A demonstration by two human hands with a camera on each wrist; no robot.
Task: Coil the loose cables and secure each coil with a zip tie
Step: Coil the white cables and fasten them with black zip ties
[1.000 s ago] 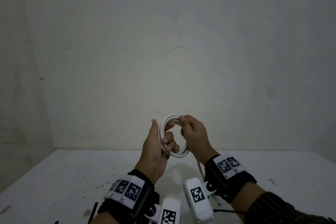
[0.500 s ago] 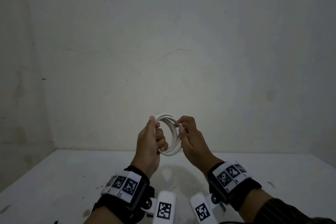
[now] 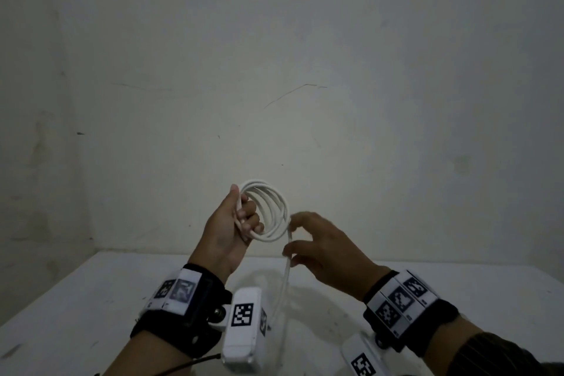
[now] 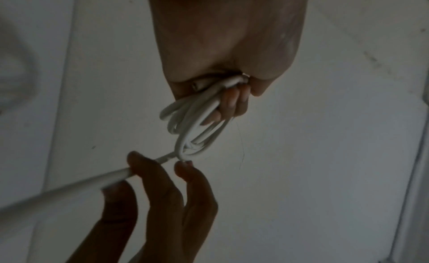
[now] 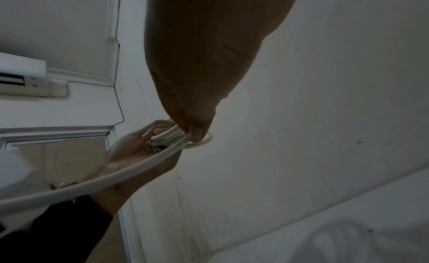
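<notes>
A white cable coil (image 3: 274, 201) of several loops is held up above the table, in front of the wall. My left hand (image 3: 247, 218) grips the coil's left side, fingers curled through the loops; the left wrist view shows the coil (image 4: 192, 131) hanging from those fingers (image 4: 232, 103). A loose strand (image 3: 285, 278) runs from the coil's lower right down toward the table. My right hand (image 3: 291, 238) pinches this strand just below the coil. In the right wrist view its fingertips (image 5: 197, 134) close on the cable (image 5: 116, 180). No zip tie is visible.
A white table (image 3: 91, 299) with small dark marks lies below the hands, and a plain wall stands behind it. White tagged camera blocks (image 3: 244, 327) hang under both wrists. An air conditioner (image 5: 23, 79) is mounted high on the wall.
My right hand has left the top of the coil and dropped down and right onto the loose strand. The coil in my left hand has turned, so its loops now show side by side.
</notes>
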